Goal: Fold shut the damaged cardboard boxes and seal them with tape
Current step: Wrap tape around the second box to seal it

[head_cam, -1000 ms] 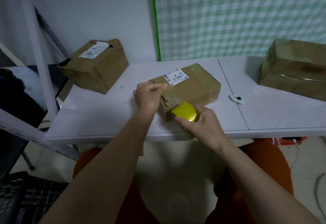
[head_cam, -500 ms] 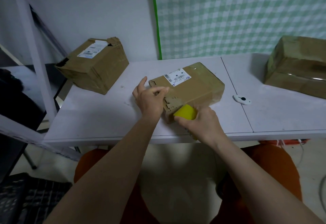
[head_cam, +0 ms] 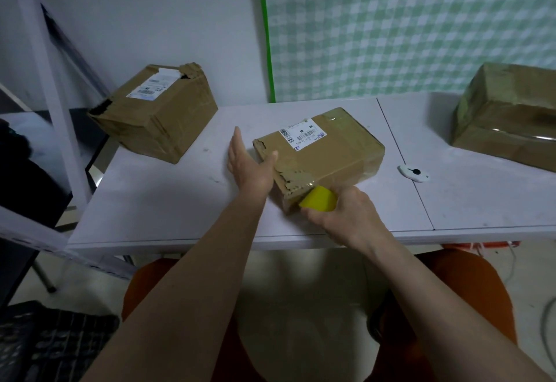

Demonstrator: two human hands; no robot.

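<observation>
I see the middle box (head_cam: pixel 325 153) lying on the table (head_cam: pixel 168 201) near its front edge. My left hand (head_cam: pixel 248 165) lies against its left end, and my right hand (head_cam: pixel 346 216) holds the tape roll (head_cam: pixel 319 203) at its near corner. A second box (head_cam: pixel 156 111) sits back left, a third box (head_cam: pixel 508 117) back right (partly out of view), and a small cutter (head_cam: pixel 413 173) lies between the middle and third boxes.

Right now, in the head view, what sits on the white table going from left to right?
Torn box at the back left → left hand → labelled box being taped → small white gadget with a dark button → taped box at the far right. The right hand with the yellow tape roll overlaps the labelled box, so it is left out.
</observation>
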